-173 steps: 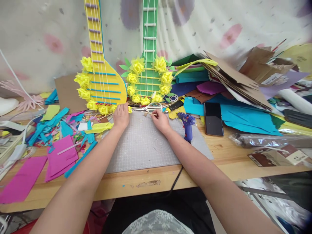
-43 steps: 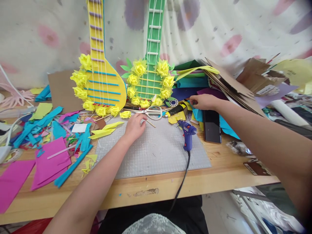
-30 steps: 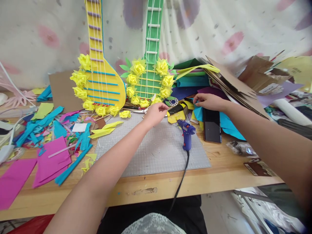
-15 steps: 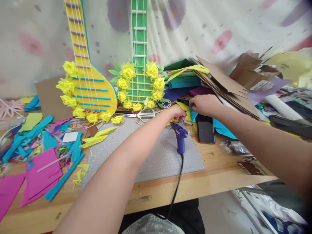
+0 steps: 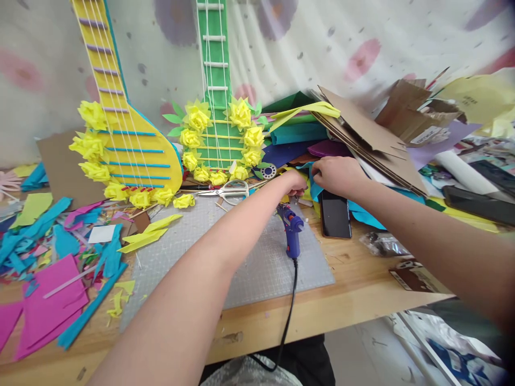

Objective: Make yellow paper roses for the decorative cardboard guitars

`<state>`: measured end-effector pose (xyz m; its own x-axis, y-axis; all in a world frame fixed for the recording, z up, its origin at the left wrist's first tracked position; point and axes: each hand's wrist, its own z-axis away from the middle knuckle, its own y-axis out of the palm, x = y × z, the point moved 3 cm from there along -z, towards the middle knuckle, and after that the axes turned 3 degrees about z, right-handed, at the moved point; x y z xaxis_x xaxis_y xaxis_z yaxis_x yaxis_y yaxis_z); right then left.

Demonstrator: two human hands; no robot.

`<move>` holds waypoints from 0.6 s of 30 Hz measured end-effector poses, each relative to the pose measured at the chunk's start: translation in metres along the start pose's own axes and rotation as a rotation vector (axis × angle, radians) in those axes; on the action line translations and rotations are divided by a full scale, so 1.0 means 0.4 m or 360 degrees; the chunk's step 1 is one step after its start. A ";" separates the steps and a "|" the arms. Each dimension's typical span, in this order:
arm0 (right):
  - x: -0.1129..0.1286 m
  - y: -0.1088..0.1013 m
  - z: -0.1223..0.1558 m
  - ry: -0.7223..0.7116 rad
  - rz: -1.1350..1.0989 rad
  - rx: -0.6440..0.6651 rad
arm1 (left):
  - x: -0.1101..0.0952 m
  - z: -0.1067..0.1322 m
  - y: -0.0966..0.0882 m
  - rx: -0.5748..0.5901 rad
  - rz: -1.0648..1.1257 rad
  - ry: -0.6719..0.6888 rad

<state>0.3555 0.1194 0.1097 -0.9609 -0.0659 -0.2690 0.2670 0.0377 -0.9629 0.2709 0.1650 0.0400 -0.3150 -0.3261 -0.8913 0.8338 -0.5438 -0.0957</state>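
My left hand (image 5: 295,182) reaches across the grey cutting mat (image 5: 225,257) to the edge of the coloured paper pile (image 5: 298,140). Its fingers are curled down among yellow scraps, and what they grip is hidden. My right hand (image 5: 336,174) is right beside it, pinching the edge of a teal paper sheet (image 5: 314,189) just above a black phone (image 5: 333,214). A blue glue gun (image 5: 290,228) stands on the mat just below both hands, its cord running off the table's front edge.
Scissors (image 5: 230,188) lie left of the hands. A yellow paper guitar (image 5: 132,155) and a green one (image 5: 217,134), both trimmed with yellow flowers, lean on the wall. Cardboard sheets (image 5: 362,134) overhang the pile. Pink and teal scraps (image 5: 52,305) litter the left side.
My left hand left the mat and the scissors and travelled right to join my right hand at the paper pile. The view has shifted right.
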 end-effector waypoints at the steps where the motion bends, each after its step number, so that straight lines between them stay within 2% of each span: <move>1: 0.000 0.002 -0.001 -0.0003 -0.0015 -0.0006 | -0.001 0.008 0.003 0.0016 -0.0078 -0.0040; 9: 0.001 0.010 0.009 0.0035 -0.0125 -0.0043 | -0.020 0.057 0.011 0.0162 -0.0552 -0.0228; 13: -0.005 0.015 0.012 0.0069 -0.0104 -0.0072 | -0.019 0.050 0.009 0.0270 -0.0723 -0.0343; 18: -0.013 0.015 0.013 0.0074 -0.0085 -0.0092 | -0.015 0.028 0.014 0.0239 -0.0798 -0.0391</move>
<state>0.3624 0.1146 0.1052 -0.9764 -0.0231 -0.2149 0.2119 0.0931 -0.9728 0.2724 0.1552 0.0498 -0.7659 -0.1607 -0.6225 0.4877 -0.7762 -0.3997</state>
